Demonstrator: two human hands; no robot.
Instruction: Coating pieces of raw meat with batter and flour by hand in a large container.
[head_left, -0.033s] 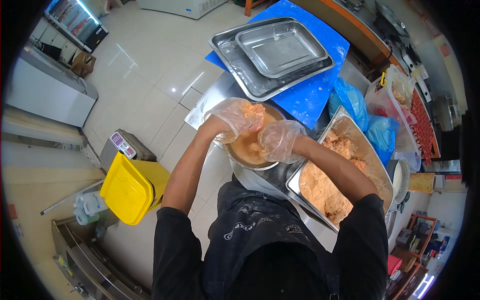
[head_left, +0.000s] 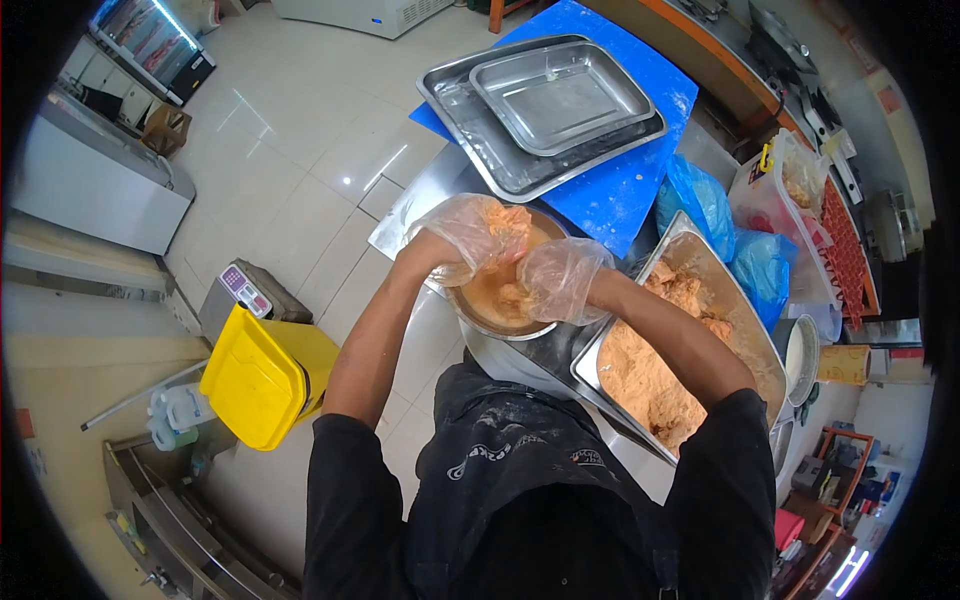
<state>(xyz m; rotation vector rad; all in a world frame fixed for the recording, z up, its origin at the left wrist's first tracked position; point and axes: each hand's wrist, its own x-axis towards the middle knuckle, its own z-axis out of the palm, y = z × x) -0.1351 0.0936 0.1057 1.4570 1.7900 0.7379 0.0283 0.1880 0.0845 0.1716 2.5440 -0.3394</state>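
Both my hands wear loose clear plastic gloves. My left hand (head_left: 465, 235) is closed around a piece of raw meat (head_left: 510, 228) with an orange, floury coating, over the far side of a round metal bowl (head_left: 497, 332). Cloudy orange-brown liquid (head_left: 490, 297) fills the bowl. Over its right side, my right hand (head_left: 565, 280) curls downward, fingers bent toward the liquid. A pale orange lump (head_left: 513, 294) shows at those fingertips; the glove hides what is in the grip. To the right, a deep metal pan (head_left: 752, 335) holds orange seasoned flour (head_left: 645, 375) with coated pieces.
Beyond the bowl, stacked metal trays (head_left: 560, 95) lie on a blue board (head_left: 645, 150). Blue plastic bags (head_left: 762, 275) and a clear bin (head_left: 785, 220) stand past the pan. At left are a yellow lidded bin (head_left: 260, 375) and a scale (head_left: 247, 288).
My right hand has shifted very slightly upward over the bowl. My left hand keeps its place with the meat.
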